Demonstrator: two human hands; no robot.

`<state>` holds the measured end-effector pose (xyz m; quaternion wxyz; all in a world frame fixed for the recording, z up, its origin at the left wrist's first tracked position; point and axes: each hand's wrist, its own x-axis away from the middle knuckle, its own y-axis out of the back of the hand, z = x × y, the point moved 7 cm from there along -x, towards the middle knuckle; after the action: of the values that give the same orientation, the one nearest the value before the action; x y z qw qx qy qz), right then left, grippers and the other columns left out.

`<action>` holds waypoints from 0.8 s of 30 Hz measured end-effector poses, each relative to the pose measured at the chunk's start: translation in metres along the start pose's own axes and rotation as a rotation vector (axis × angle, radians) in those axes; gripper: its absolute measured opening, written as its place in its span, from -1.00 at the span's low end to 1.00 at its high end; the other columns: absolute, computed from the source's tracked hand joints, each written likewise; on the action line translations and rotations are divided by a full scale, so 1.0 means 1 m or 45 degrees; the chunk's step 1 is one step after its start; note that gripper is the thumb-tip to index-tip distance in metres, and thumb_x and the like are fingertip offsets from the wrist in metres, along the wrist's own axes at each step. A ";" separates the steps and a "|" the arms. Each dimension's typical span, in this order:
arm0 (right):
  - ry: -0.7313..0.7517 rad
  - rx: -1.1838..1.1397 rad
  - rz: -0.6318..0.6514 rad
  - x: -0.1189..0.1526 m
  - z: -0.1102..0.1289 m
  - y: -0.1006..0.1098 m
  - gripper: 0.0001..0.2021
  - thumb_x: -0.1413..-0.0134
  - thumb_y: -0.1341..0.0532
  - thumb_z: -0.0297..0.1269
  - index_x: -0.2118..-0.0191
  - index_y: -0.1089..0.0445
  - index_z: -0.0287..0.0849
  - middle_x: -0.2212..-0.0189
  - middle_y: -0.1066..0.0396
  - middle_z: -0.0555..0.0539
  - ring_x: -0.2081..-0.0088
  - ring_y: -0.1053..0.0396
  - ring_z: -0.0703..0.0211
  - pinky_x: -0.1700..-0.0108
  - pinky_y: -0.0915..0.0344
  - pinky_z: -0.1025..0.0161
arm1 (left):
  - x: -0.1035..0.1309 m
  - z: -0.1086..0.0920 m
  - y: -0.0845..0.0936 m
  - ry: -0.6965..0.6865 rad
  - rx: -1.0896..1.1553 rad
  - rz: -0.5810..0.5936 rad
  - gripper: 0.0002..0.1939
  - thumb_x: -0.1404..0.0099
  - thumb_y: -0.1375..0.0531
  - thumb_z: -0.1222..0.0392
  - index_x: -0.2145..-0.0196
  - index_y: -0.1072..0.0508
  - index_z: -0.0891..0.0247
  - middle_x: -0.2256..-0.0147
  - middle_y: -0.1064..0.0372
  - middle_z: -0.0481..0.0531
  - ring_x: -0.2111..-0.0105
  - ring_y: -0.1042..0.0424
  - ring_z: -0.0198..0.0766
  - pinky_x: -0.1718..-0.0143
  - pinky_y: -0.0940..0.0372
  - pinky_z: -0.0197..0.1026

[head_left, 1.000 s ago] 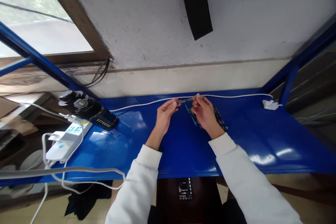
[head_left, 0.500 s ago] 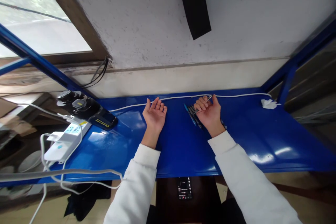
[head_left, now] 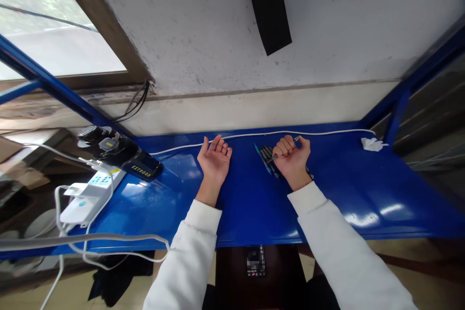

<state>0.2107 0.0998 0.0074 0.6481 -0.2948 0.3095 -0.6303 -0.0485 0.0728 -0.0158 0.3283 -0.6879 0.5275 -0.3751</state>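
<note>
My left hand [head_left: 215,161] rests palm up on the blue table [head_left: 250,208], its fingers loosely curled and apart, with nothing in it. To the right, my right hand [head_left: 291,160] is closed around a pen [head_left: 297,139]; one end pokes out by the thumb and the other, dark end out of the little-finger side. Several dark and blue pens [head_left: 267,159] lie side by side just left of my right hand. Part of another object shows behind the right wrist, too covered to make out. A white cable [head_left: 254,134] runs behind both hands.
At the left lie a black bottle [head_left: 119,151] and a white power strip [head_left: 85,198] with tangled cords. A crumpled white tissue [head_left: 373,144] sits at the right. Below the table's front edge a phone [head_left: 255,261] lies on a dark surface. Blue frame posts [head_left: 397,106] flank the table.
The fingers of my right hand have curled tighter around the pen, and the thumb has shifted slightly right and down. My left hand has stayed in place.
</note>
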 end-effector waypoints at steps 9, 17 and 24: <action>0.013 0.058 0.028 -0.001 0.000 0.002 -0.44 -0.32 -0.18 0.13 0.52 0.08 -0.05 0.64 0.24 0.15 0.57 0.36 0.27 0.57 0.14 0.21 | 0.001 -0.001 -0.001 -0.016 -0.036 0.000 -0.60 -0.44 -0.32 -0.20 0.14 -0.68 0.22 0.29 -0.55 0.12 0.29 -0.52 -0.21 0.09 -0.41 -0.12; -0.021 0.056 0.027 -0.002 0.000 -0.004 -0.38 -0.38 -0.19 0.26 0.52 0.00 -0.04 0.64 0.22 0.16 0.58 0.33 0.27 0.58 0.08 0.21 | 0.003 0.000 -0.005 0.000 -0.008 -0.007 -0.63 -0.44 -0.35 -0.16 0.15 -0.68 0.24 0.31 -0.54 0.09 0.31 -0.51 -0.24 0.10 -0.39 -0.15; -0.018 0.073 0.089 -0.003 -0.002 -0.010 -0.41 -0.45 -0.26 0.09 0.54 -0.04 -0.05 0.67 0.20 0.17 0.61 0.31 0.28 0.55 -0.02 0.20 | 0.003 0.002 -0.011 -0.026 -0.130 0.053 -0.61 -0.40 -0.39 -0.20 0.14 -0.69 0.20 0.30 -0.53 0.07 0.31 -0.50 -0.25 0.11 -0.38 -0.14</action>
<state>0.2025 0.1029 0.0136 0.6800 -0.2696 0.2970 -0.6137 -0.0407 0.0720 -0.0074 0.3058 -0.6966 0.5567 -0.3337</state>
